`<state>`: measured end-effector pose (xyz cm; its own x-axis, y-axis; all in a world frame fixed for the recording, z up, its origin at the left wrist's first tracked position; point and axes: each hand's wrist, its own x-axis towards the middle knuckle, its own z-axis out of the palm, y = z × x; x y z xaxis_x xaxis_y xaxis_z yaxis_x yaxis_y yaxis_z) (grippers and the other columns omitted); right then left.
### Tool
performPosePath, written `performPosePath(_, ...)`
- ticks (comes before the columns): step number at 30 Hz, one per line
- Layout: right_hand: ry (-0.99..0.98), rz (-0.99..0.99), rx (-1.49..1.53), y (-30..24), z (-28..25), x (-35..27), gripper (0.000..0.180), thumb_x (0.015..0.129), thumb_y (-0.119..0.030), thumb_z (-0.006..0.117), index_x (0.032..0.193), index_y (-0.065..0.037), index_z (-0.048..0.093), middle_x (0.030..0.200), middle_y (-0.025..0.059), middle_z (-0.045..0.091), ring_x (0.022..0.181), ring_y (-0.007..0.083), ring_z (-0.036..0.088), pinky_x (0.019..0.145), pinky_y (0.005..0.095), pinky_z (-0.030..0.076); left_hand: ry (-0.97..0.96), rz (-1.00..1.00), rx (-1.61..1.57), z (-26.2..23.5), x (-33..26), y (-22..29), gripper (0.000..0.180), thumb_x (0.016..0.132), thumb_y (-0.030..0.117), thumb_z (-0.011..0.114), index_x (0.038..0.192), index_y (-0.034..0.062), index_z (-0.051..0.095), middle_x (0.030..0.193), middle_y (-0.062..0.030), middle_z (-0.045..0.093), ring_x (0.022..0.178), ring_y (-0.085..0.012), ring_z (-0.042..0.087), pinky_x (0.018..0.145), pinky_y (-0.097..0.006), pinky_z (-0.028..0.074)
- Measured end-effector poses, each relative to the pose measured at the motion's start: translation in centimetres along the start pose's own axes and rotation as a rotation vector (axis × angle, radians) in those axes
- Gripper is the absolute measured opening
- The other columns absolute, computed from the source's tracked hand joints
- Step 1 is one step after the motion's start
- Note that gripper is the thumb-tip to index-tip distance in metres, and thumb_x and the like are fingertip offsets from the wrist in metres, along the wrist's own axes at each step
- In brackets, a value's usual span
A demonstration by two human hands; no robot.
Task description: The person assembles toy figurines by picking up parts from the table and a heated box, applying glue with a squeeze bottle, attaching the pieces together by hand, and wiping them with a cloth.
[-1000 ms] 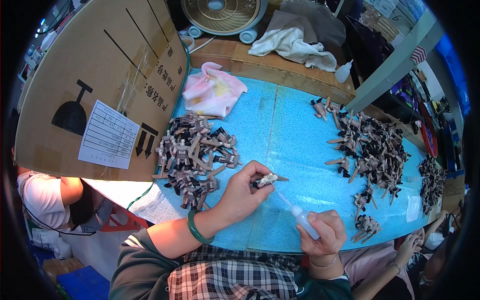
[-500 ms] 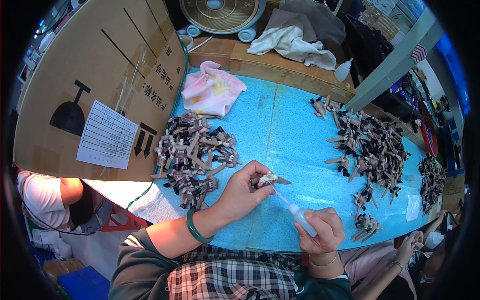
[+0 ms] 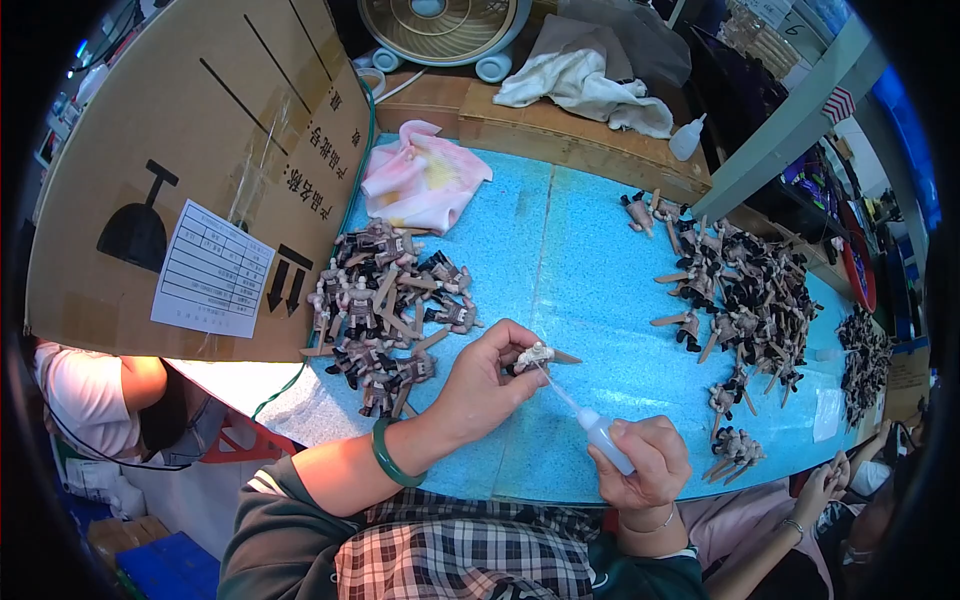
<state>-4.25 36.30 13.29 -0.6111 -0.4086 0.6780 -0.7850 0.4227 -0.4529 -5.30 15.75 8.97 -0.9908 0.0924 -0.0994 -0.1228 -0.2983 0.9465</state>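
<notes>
My left hand (image 3: 485,385) pinches a small grey toy figure (image 3: 540,355) above the blue foam mat (image 3: 560,250). My right hand (image 3: 645,462) grips a small white squeeze bottle (image 3: 605,438), whose long thin nozzle touches the figure. A pile of assembled grey and brown figures (image 3: 385,305) lies just left of my left hand. A larger heap of dark figures and parts (image 3: 745,300) spreads over the right side of the mat.
A big cardboard box (image 3: 210,170) stands at the left. A pink cloth (image 3: 425,180), a white cloth (image 3: 585,85), a fan (image 3: 440,25) and a spare white bottle (image 3: 687,140) sit at the back. Other people's hands (image 3: 820,495) show at lower right, and a person's arm (image 3: 120,385) at lower left.
My hands and the figure stay almost where they were. The bottle's nozzle remains against the figure; the right hand has shifted only slightly.
</notes>
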Motion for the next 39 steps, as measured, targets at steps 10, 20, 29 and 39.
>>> performPosePath(10,0.038,0.032,-0.017,-0.17,-0.34,0.00,0.030,0.071,-0.008,0.075,0.096,-0.001,0.061,0.079,0.0103,0.058,0.059,0.0183,0.053,0.049,0.0262,0.042,0.019,-0.002,0.014,0.07,0.00,0.11,0.026,0.082,-0.007,0.059,0.104,0.0018,0.049,0.096,-0.0062,0.058,0.089,-0.0108,0.058,0.080,-0.025,0.050)
performPosePath(20,0.029,0.026,-0.015,-0.12,-0.30,0.08,0.030,0.071,-0.009,0.076,0.095,-0.001,0.061,0.078,0.0102,0.057,0.058,0.0185,0.053,0.049,0.0261,0.042,0.067,0.053,0.102,0.56,-0.14,0.12,0.024,0.082,-0.005,0.060,0.101,0.0037,0.049,0.092,-0.0015,0.056,0.083,-0.0042,0.053,0.064,-0.017,0.045)
performPosePath(29,0.012,-0.005,0.006,-0.14,-0.09,-0.09,0.028,0.070,-0.009,0.076,0.093,-0.001,0.061,0.078,0.0084,0.055,0.057,0.0176,0.052,0.048,0.0259,0.041,0.094,0.082,0.225,0.52,-0.35,0.22,0.024,0.082,-0.005,0.059,0.103,0.0012,0.050,0.099,-0.0053,0.057,0.088,-0.0073,0.055,0.070,-0.020,0.050)
performPosePath(39,-0.005,0.009,-0.024,-0.25,-0.36,0.12,0.036,0.062,-0.003,0.079,0.095,-0.004,0.063,0.079,0.0082,0.060,0.057,0.0190,0.058,0.045,0.0253,0.044,0.102,0.115,0.361,0.61,-0.43,0.77,0.026,0.082,-0.007,0.058,0.105,0.0012,0.051,0.105,-0.0068,0.057,0.091,-0.0088,0.056,0.070,-0.020,0.051)
